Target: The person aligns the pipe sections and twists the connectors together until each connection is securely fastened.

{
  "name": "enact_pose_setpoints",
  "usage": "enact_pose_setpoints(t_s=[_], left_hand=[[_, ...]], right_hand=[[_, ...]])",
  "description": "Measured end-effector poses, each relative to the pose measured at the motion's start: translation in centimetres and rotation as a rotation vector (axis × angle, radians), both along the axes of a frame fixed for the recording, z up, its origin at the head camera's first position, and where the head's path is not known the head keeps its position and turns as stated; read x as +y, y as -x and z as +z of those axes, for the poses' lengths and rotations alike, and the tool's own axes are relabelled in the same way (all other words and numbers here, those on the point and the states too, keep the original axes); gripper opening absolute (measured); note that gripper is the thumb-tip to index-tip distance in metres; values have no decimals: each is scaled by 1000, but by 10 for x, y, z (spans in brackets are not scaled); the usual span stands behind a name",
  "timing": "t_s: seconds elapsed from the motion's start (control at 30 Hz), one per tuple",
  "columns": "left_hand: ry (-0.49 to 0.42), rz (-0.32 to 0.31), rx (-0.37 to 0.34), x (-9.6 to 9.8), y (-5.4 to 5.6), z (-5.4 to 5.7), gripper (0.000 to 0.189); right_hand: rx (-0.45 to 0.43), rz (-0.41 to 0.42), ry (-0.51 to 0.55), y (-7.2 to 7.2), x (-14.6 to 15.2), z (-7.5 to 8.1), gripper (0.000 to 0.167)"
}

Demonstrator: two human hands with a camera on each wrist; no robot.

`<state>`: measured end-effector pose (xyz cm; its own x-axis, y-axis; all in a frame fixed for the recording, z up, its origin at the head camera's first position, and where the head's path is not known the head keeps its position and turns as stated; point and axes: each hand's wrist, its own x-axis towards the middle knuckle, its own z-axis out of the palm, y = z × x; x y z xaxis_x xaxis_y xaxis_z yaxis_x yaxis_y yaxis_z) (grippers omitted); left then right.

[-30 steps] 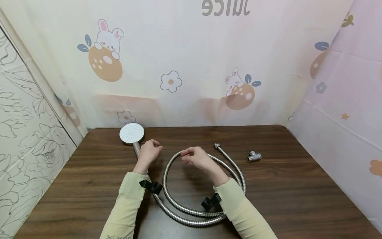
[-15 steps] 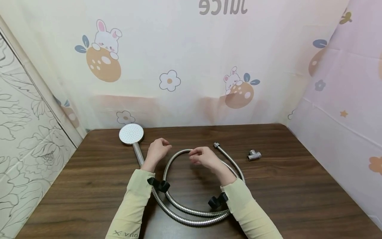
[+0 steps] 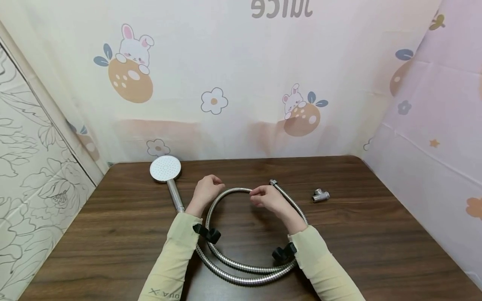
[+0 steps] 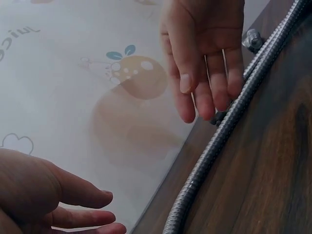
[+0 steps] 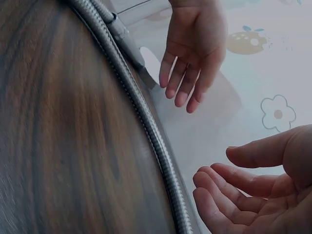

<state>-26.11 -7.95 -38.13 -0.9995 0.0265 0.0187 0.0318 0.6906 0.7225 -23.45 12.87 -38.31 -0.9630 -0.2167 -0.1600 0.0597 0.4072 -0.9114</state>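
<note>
A coiled metal shower hose (image 3: 248, 281) lies on the table. At its left end is a hand shower (image 3: 165, 169), white face up, its lower handle running down to my left wrist. My left hand (image 3: 206, 193) hovers near the left side of the loop with nothing in it. Over the loop's far right side is my right hand (image 3: 272, 200), also empty, overlapping the hose in the head view. Both wrist views show relaxed, slightly bent fingers with bare palms, the hose (image 4: 217, 146) running beside them. The sleeves hide parts of the hose.
A small chrome T-shaped fitting (image 3: 321, 195) lies to the right on the brown wooden table (image 3: 376, 234). The hose's loose end carries a metal nut (image 3: 273, 182). Behind the table hangs a printed curtain (image 3: 241, 138); more patterned cloth closes in both sides.
Both hands have drifted to the right above the hose, uncovering more of the hand shower's handle. The hose, hand shower and fitting lie where they were.
</note>
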Motion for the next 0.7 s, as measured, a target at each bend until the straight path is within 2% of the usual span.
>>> enact_pose_setpoints(t_s=[0.13,0.27,0.5,0.7], left_hand=[[9,-39,14,5,2,-3,22],[9,-71,22,10,3,-4,22],[-67,-143,-30,24,0,-2,20],[-89,-173,-35,35,-2,-3,18]], right_hand=[[-3,-19,-20,2,8,1,27],[7,-41,-106,3,16,2,26],[84,-69,-244,5,31,1,27],[76,-114,-258,6,45,1,28]])
